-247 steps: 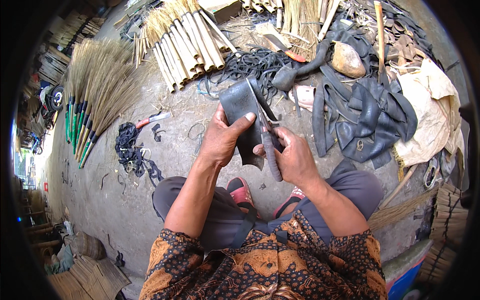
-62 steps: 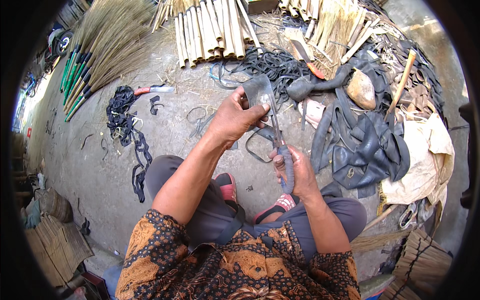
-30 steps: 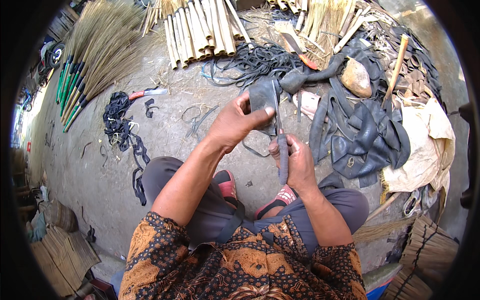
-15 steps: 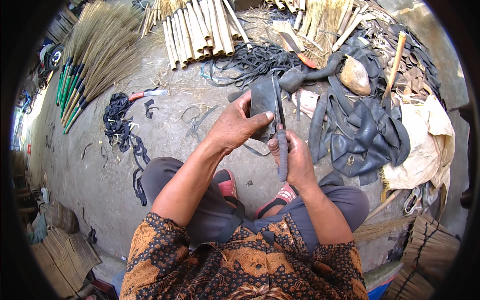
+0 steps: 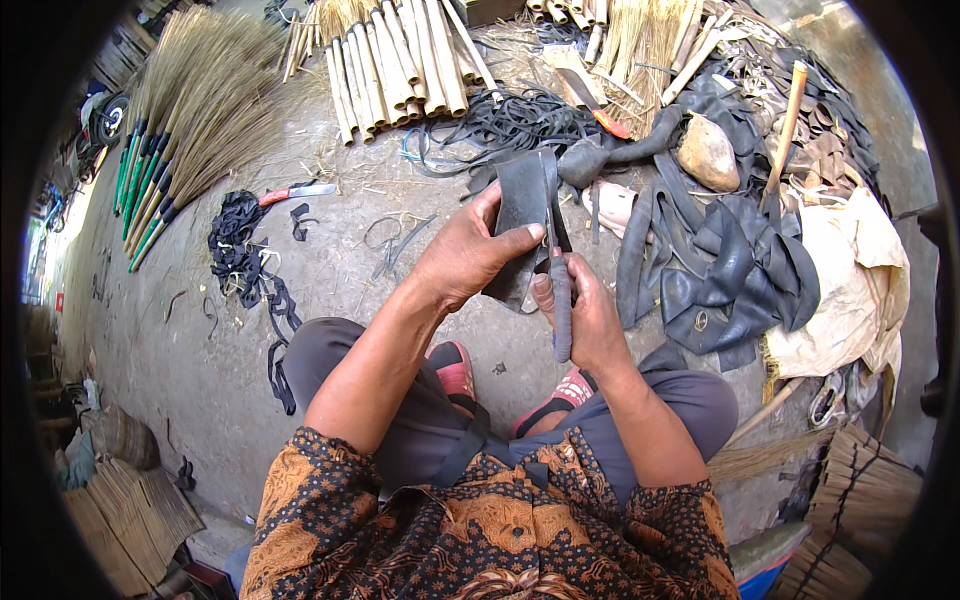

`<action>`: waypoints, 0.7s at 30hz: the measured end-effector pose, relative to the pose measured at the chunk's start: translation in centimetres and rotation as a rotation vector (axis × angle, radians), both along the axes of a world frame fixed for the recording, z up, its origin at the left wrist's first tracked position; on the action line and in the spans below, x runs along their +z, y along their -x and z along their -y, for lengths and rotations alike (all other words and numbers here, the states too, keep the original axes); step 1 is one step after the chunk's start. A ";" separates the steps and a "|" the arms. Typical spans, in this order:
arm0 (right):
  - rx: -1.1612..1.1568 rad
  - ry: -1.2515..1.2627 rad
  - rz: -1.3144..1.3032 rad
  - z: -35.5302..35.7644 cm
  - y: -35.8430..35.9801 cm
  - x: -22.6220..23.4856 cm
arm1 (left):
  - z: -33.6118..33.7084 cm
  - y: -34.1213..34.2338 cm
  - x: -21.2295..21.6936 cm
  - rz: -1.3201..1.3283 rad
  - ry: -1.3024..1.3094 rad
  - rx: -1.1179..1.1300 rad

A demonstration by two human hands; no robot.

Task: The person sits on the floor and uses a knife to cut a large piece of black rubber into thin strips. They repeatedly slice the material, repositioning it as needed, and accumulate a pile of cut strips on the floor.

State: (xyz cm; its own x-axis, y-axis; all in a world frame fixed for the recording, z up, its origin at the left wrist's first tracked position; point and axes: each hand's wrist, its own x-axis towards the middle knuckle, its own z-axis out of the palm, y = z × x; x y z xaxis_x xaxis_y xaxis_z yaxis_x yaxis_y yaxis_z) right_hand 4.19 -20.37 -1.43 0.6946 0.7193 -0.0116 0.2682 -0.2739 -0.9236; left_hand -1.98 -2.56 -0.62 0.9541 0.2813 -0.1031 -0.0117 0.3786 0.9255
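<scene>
In front of me, my left hand (image 5: 462, 250) pinches a black rubber sheet (image 5: 522, 195), its thumb flat across the upper face. My right hand (image 5: 592, 318) is closed round the grey wrapped handle (image 5: 562, 315) of what looks like a pair of scissors. Their narrow blade lies along the sheet's right edge, close to my left thumb tip. A narrow dark strip of rubber stands just right of the blade. My right fingers and the sheet hide part of the scissors, so how far the blades are apart cannot be made out.
Grass brooms (image 5: 190, 120) lie at far left. A red-handled knife (image 5: 295, 193) rests beside tangled black strips (image 5: 237, 235). Bamboo sticks (image 5: 390, 70) and rubber strips (image 5: 520, 120) lie ahead. An orange-handled knife (image 5: 608, 122), a stone (image 5: 708, 153) and rubber pieces (image 5: 735, 270) lie right.
The rubber sheet has shifted and tilted slightly in my left hand, showing more of its lower end. My right hand and the scissors have moved up slightly.
</scene>
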 end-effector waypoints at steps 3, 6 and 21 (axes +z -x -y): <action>-0.029 0.026 -0.025 0.1 -0.1 0.5 | 0.4 0.1 -0.1 -0.011 -0.027 -0.011; -0.016 0.038 -0.070 0.4 -0.1 1.0 | 0.4 0.0 -0.1 -0.016 -0.024 0.007; -0.020 -0.045 -0.031 -0.2 0.0 0.4 | 0.4 0.1 -0.1 -0.018 0.053 -0.026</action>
